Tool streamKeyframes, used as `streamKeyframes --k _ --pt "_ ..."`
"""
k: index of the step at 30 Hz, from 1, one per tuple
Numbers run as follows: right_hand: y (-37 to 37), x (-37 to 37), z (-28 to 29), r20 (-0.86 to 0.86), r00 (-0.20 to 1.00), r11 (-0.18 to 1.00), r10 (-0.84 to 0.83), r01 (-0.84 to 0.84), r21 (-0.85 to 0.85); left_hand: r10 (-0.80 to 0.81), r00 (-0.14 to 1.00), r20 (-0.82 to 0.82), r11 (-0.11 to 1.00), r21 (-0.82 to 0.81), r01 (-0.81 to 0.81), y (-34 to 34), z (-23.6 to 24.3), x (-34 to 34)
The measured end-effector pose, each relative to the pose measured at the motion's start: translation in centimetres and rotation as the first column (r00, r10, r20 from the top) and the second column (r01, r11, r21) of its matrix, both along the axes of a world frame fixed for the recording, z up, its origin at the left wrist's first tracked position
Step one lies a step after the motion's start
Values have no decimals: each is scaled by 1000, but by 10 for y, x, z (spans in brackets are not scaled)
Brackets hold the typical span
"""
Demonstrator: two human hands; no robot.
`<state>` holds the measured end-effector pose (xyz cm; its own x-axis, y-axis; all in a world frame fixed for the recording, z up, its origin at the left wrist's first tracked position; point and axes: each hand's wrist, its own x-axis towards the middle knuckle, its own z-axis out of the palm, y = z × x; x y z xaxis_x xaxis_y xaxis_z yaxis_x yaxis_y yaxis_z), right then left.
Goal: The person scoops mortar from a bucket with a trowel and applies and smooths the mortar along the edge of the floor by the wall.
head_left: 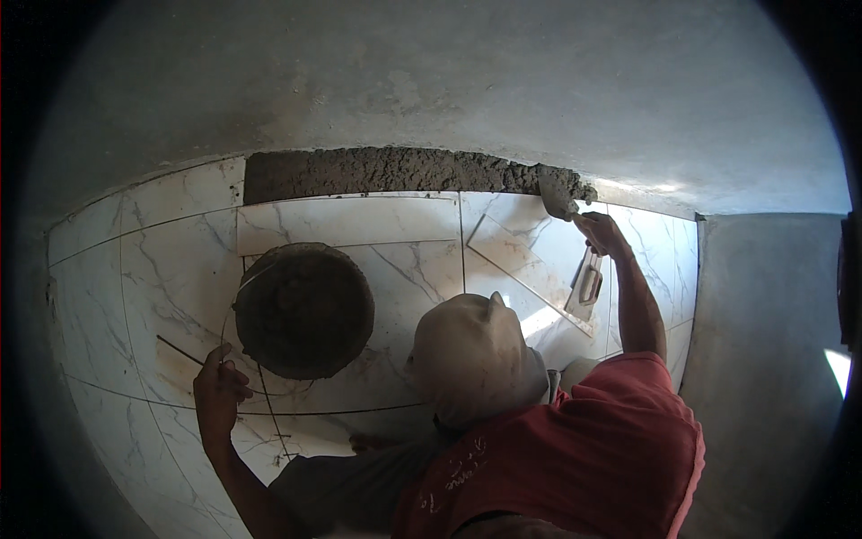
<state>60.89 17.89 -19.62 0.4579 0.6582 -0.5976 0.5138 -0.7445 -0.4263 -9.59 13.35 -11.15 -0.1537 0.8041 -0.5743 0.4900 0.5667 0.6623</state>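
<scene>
Neither of my hands is in view. Below me a person in a red shirt [566,449] and pale cap [471,359] crouches, seen from above and behind. That person's right hand [603,234] grips a trowel [558,193], its blade against the wet mortar strip [386,172] at the wall's foot. At the left, a hand [220,388], apparently the same person's, pinches the thin wire handle of a dark bucket [359,310]. Grey mortar lies inside the bucket.
A finishing trowel [588,283] lies on a cut tile strip [516,260] at the right. White grey-veined tiles [404,269] cover the floor. A thin dark rod [180,349] lies left of the bucket. Grey plastered walls rise ahead [404,81] and at the right [763,305].
</scene>
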Motion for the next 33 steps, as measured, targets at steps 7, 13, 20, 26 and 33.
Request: streamKeyframes --k 7,13,20,26,33 --pt "-27 -17 -42 -227 960 965 -163 203 167 -17 1000 1 1000 13 17 -1 -3 -3" --pt "-67 -72 -67 -322 888 862 -328 421 283 -14 999 -47 1000 -11 13 10 -8 1" --pt "-112 -110 -32 -361 880 827 -309 436 356 -79 996 -33 997 -12 79 29 -33 -6" --pt "-189 -147 54 -311 839 788 -446 533 309 -45 995 87 985 173 29 41 -57 -7" --pt "-326 -158 132 -202 775 658 -599 620 427 -34 984 177 989 148 7 42 -71 -13"
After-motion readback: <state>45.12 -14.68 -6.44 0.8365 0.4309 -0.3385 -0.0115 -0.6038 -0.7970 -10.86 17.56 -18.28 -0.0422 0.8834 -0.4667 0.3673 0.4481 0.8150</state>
